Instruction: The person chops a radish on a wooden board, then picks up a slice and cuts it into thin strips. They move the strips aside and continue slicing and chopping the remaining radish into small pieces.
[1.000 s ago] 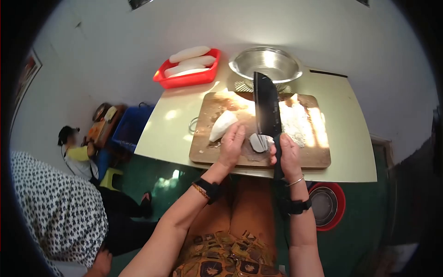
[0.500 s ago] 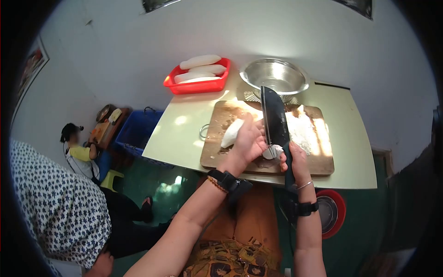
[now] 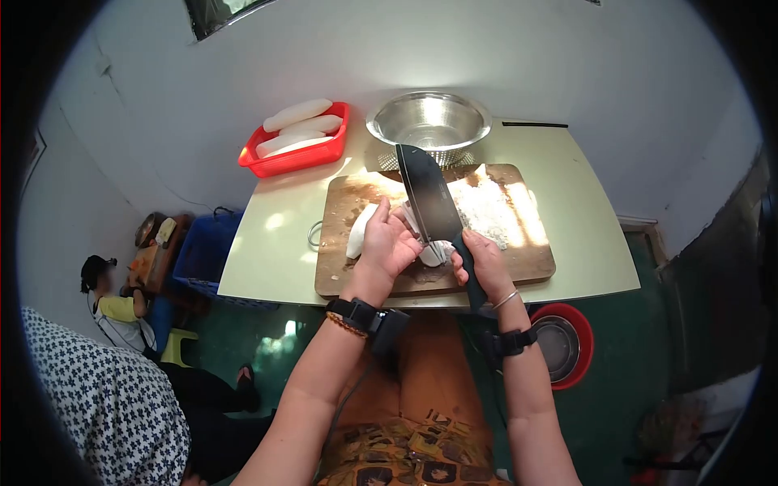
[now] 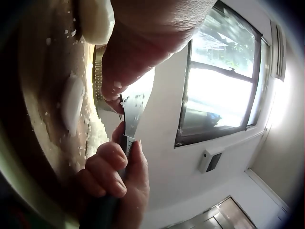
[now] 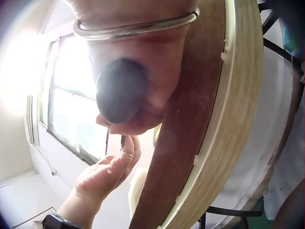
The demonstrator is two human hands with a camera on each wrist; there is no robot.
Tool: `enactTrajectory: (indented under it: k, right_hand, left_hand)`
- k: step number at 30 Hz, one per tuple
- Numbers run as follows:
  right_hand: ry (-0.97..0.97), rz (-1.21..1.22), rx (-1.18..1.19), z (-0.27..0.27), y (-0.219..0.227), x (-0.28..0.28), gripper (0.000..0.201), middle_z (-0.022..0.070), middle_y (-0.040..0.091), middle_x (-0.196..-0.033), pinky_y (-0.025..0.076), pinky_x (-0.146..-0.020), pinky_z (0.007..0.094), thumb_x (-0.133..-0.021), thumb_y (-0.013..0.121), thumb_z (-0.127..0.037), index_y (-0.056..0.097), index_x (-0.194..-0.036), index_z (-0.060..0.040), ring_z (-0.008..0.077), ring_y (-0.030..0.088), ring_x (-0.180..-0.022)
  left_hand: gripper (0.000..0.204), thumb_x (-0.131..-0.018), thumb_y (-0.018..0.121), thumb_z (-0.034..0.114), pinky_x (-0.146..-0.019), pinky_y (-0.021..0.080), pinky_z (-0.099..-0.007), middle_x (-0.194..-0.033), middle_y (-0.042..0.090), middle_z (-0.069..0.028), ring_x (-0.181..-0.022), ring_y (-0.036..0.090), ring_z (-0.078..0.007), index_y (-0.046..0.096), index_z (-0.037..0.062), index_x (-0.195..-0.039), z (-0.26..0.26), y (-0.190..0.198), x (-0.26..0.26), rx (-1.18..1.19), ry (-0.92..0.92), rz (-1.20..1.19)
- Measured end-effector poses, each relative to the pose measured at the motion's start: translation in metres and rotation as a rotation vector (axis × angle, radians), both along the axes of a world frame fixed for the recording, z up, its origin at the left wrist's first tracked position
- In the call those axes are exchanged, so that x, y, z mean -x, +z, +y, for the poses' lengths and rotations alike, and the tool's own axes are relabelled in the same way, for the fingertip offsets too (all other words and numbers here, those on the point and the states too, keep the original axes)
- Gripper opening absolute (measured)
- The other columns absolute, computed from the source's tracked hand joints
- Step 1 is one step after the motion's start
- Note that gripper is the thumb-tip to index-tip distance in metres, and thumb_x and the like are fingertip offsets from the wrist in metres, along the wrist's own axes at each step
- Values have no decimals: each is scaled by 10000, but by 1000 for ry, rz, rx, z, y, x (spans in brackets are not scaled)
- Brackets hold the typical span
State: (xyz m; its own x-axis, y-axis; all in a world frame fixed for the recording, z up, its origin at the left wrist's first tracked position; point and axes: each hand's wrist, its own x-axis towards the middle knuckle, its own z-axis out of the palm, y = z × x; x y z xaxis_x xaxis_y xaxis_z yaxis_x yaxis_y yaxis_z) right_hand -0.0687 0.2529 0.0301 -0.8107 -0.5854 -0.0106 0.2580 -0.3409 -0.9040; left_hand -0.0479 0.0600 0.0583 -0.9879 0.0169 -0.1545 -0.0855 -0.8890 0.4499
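Note:
My right hand [image 3: 486, 263] grips the black handle of a broad, dark-bladed kitchen knife [image 3: 429, 190], its blade raised over the wooden cutting board [image 3: 340, 275]. Palm turned up, my left hand [image 3: 385, 247] has its fingers at the blade's left side. The left wrist view shows those fingers along the blade [image 4: 138, 98], which carries small white bits. A white radish piece [image 3: 356, 235] lies left of the left hand, and a cut radish end [image 3: 435, 254] sits under the knife. Finely chopped radish [image 3: 482, 211] covers the board's right part.
Behind the board are a red basket [image 3: 254, 168] of peeled white radishes and a steel bowl [image 3: 478, 130]. A red basin [image 3: 585, 344] is below the table's right front. One person in a patterned shirt [image 3: 113, 405] is close at left; another works farther off.
My left hand has moved from beside the radish piece up to the knife blade and turned palm up. The right hand keeps holding the knife raised, and the head view has shifted.

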Motion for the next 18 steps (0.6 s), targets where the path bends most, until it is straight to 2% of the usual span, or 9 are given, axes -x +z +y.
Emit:
enactTrajectory:
  k: [3,6,7,10,11,14,15,18]
  right_hand:
    - [-5,-6,12,0,0,1,303,6,563,-678,427,-438,197,-1029,441,-330,556,-942,-64,67,501,-472]
    - [-28,-10,35,-1,-2,0,303,9,565,-678,428,-434,199,-1028,444,-337,552,-939,-68,68,500,-469]
    - [-51,-14,46,-2,-3,1,302,10,565,-678,429,-433,200,-1028,444,-339,548,-936,-70,69,500,-468]
    - [-97,-47,108,-2,-9,5,300,12,568,-678,434,-433,207,-1027,444,-348,530,-922,-81,73,502,-472]
    - [-109,-53,126,-3,-9,4,299,12,568,-679,434,-434,207,-1027,444,-349,527,-923,-82,73,503,-473]
    - [-123,-61,174,-3,-13,3,291,12,570,-682,436,-438,206,-1027,446,-348,523,-937,-82,74,504,-474]
    - [-121,-66,181,-3,-13,3,288,14,572,-683,437,-439,206,-1027,448,-345,523,-940,-81,75,506,-474]
    - [-122,-68,194,-3,-12,3,279,19,578,-686,438,-441,205,-1027,452,-338,521,-947,-79,76,509,-473]
  left_hand:
    - [620,-1023,318,477,-1028,419,-507,-1228,576,-260,-1147,559,-385,509,-84,-1207,-4,0,0,-15,3,6]
    - [556,-1027,350,441,-955,472,-472,-1135,610,-218,-1043,598,-349,523,-60,-1194,-2,4,-1,19,20,6]
    - [403,-1013,467,346,-835,515,-408,-967,618,-132,-871,606,-263,533,-12,-1186,-20,-15,2,-49,-125,131]
    - [271,-977,568,244,-753,504,-354,-879,582,-56,-784,557,-168,525,71,-1180,-15,-7,-3,261,45,-85]
    - [232,-940,611,134,-711,514,-333,-816,578,-38,-734,563,-148,533,77,-1151,-14,-4,-6,277,71,-107]
    - [194,-941,570,92,-665,516,-315,-774,574,-35,-665,551,-143,533,64,-1129,-13,-1,-6,456,109,-144]
    - [213,-908,545,41,-614,503,-292,-741,566,-32,-614,538,-139,528,53,-1121,-9,7,-7,477,115,-191]
    - [224,-890,539,51,-601,488,-282,-760,557,-26,-631,538,-136,523,47,-1113,-11,11,-5,644,-26,-219]
